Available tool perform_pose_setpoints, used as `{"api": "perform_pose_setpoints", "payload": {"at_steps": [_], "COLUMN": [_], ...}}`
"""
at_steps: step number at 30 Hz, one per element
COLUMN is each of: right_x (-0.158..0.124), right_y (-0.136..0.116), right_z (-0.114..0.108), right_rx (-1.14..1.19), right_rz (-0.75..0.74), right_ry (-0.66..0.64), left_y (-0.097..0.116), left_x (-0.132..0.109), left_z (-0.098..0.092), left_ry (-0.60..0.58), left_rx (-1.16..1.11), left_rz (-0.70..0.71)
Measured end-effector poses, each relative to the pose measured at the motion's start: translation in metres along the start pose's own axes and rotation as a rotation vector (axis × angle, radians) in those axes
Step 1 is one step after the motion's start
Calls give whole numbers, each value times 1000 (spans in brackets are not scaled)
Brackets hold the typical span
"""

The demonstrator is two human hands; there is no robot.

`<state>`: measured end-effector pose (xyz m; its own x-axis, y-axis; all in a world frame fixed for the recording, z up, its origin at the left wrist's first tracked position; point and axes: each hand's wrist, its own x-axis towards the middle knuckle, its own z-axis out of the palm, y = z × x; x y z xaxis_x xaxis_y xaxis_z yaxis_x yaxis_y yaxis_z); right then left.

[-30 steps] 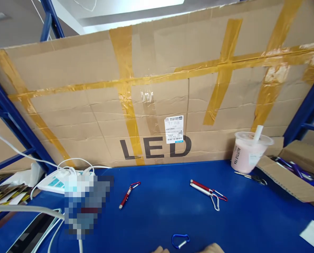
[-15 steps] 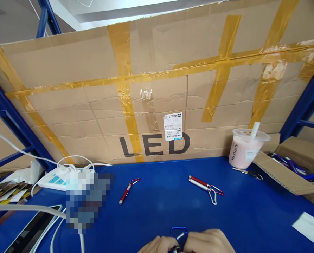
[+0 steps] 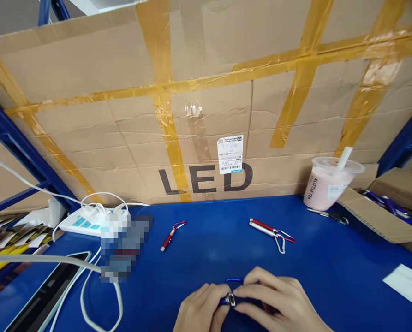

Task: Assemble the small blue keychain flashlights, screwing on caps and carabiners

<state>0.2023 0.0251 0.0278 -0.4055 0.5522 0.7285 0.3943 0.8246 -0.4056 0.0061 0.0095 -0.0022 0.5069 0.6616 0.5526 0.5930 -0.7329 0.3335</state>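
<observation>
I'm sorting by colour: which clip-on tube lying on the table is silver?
The silver tube on the right, along the near side of a red tube. That neighbour and the lone left tube both have red bodies.

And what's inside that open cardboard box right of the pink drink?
Inside the cardboard box is a jumble of blue and purplish items, too unclear to name. Its front flap hides whatever lies lower down.

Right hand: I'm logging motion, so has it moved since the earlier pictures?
Yes, the right hand has moved forward, nearer the black LED lettering on the cardboard.
</observation>
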Motion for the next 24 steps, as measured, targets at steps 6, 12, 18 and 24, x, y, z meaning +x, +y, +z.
{"api": "perform_pose_setpoints", "payload": {"at_steps": [6,12,18,24], "right_x": [-7,-10,-11,-10], "right_y": [10,12,10,8], "right_z": [-1,2,4,6], "right_rx": [-44,1,25,51], "right_rz": [-11,0,0,24], "right_ry": [-48,-61,-74,-72], "left_y": [9,14,15,18], "left_x": [4,3,1,1], "left_z": [-9,-11,-12,-15], "left_ry": [-43,-102,-132,-128], "left_rx": [-122,-145,-174,-207], "left_rz": [-105,-196,-211,-211]}}
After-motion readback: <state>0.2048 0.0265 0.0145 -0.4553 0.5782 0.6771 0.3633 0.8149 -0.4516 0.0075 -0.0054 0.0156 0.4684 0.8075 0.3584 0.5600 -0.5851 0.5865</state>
